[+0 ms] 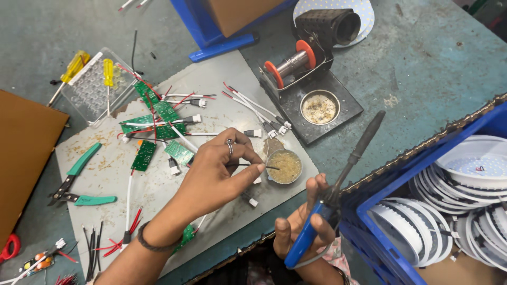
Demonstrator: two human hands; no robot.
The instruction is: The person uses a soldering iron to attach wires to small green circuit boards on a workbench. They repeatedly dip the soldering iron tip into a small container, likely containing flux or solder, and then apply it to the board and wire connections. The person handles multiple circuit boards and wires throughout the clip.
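A single head-worn camera looks steeply down on a blue-green workbench [433,58] from just above and behind the person's hands, close enough that the forearms enter from the near edge. It faces away from the person, so the far side of the bench lies at the top. The left hand [219,174] sits near the middle of the picture and the right hand [303,227] low, near the bottom edge. The grey work mat [158,184] fills the left and centre; a blue crate [380,211] cuts in at the near right. No second view shares the scene.
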